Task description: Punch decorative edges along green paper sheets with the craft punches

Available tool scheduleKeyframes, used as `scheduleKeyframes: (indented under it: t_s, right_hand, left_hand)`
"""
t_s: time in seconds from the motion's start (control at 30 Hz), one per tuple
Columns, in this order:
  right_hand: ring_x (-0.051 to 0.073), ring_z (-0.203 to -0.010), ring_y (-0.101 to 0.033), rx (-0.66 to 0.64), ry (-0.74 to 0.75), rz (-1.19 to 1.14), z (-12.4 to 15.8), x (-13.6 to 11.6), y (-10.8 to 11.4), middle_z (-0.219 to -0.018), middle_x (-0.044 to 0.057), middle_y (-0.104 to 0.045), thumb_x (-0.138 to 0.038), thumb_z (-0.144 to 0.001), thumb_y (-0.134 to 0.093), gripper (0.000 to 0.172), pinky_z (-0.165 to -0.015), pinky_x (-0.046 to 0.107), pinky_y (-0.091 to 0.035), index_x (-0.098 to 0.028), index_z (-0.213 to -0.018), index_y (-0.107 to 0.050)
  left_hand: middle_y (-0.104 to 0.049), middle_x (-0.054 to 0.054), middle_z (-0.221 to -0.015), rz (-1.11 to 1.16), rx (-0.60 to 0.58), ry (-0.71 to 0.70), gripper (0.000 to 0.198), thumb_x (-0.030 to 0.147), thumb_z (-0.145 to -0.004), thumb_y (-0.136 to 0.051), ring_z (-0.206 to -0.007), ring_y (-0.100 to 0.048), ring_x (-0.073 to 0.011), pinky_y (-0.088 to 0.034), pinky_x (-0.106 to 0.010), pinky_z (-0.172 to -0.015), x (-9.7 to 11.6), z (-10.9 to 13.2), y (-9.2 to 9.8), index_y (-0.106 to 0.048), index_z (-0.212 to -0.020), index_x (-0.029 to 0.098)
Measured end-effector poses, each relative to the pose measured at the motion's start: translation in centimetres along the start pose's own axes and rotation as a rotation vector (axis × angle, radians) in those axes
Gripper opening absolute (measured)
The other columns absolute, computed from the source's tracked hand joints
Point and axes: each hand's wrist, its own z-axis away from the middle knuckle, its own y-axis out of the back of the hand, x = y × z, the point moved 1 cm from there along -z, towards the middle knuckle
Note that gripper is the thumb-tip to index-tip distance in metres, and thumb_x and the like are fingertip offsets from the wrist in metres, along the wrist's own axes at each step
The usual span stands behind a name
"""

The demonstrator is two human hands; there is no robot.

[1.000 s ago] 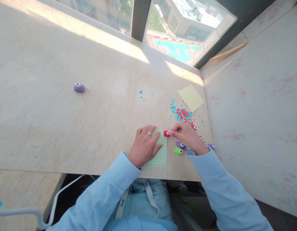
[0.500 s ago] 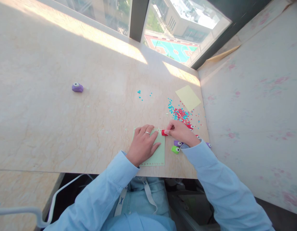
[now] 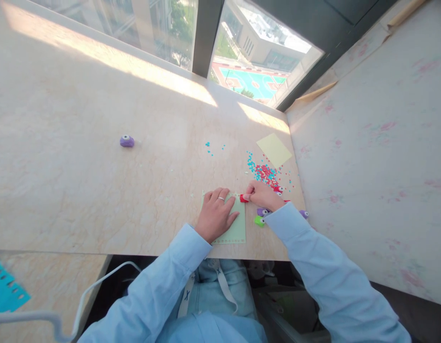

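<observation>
A pale green sheet of paper (image 3: 238,226) lies near the table's front edge, with rows of small punched holes along its bottom and top edges. My left hand (image 3: 216,214) rests flat on it, fingers spread, a ring on one finger. At the sheet's top right corner, a small red craft punch (image 3: 244,198) sits on the paper's edge. My right hand (image 3: 261,194) pinches this punch between thumb and fingers. Beside my right wrist are a purple punch (image 3: 262,212) and a green punch (image 3: 259,221). Another red punch (image 3: 278,190) lies just beyond the hand.
Red and blue paper bits (image 3: 265,174) are heaped beyond my right hand, near a yellow paper square (image 3: 274,150). One purple punch (image 3: 126,141) stands far left. A papered wall (image 3: 349,190) bounds the right side; a punched blue sheet (image 3: 8,286) lies lower left.
The camera view has shifted a little, bringing more of the blue sheet into sight at lower left. Both hands keep nearly the same places on the paper and punch.
</observation>
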Motion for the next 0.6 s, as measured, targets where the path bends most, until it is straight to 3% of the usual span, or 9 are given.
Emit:
scheduleKeyframes:
  t_s: [0.33, 0.4, 0.47, 0.53, 0.6]
  right_hand:
    - [0.017, -0.066, -0.062, 0.004, -0.063, 0.059, -0.21, -0.65, 0.11, -0.06, 0.001, -0.064, -0.02, -0.065, -0.08, 0.018, -0.056, 0.025, -0.042, -0.018, -0.061, -0.063]
    - [0.019, -0.073, -0.065, -0.008, -0.068, 0.058, -0.31, -0.77, 0.09, -0.071, 0.005, -0.068, -0.022, -0.068, -0.081, 0.015, -0.063, 0.026, -0.047, -0.016, -0.071, -0.068]
    - [0.02, -0.087, -0.066, -0.021, -0.06, 0.05, -0.37, -0.89, 0.05, -0.096, 0.008, -0.07, -0.03, -0.08, -0.074, 0.021, -0.074, 0.031, -0.052, -0.015, -0.094, -0.069]
    - [0.021, -0.099, -0.063, -0.031, -0.049, 0.04, -0.41, -0.96, 0.0, -0.117, 0.009, -0.063, -0.035, -0.09, -0.063, 0.031, -0.084, 0.038, -0.054, -0.017, -0.115, -0.062]
    - [0.022, -0.105, -0.062, -0.035, -0.04, 0.033, -0.45, -0.93, -0.07, -0.125, 0.009, -0.059, -0.036, -0.093, -0.058, 0.035, -0.088, 0.043, -0.054, -0.018, -0.124, -0.056]
  left_hand:
    - [-0.057, -0.016, -0.127, -0.073, 0.013, -0.022, 0.036, 0.042, -0.087, -0.061, -0.119, -0.049, -0.0322, -0.038, -0.048, -0.095, -0.09, 0.11, -0.25, -0.062, -0.113, 0.018]
    - [-0.057, -0.016, -0.127, -0.085, 0.003, -0.026, 0.036, 0.042, -0.087, -0.061, -0.119, -0.049, -0.0325, -0.038, -0.048, -0.095, -0.06, 0.07, -0.29, -0.063, -0.113, 0.017]
    - [-0.057, -0.016, -0.127, -0.096, -0.008, -0.024, 0.037, 0.043, -0.087, -0.061, -0.12, -0.049, -0.0327, -0.038, -0.049, -0.095, -0.06, -0.01, -0.36, -0.063, -0.114, 0.018]
    - [-0.058, -0.016, -0.127, -0.103, -0.019, -0.015, 0.037, 0.043, -0.086, -0.062, -0.12, -0.048, -0.0327, -0.037, -0.049, -0.096, -0.1, -0.1, -0.5, -0.064, -0.113, 0.018]
    - [-0.058, -0.016, -0.127, -0.104, -0.028, -0.007, 0.037, 0.045, -0.085, -0.062, -0.121, -0.048, -0.0326, -0.037, -0.049, -0.097, -0.16, -0.2, -0.65, -0.064, -0.112, 0.019]
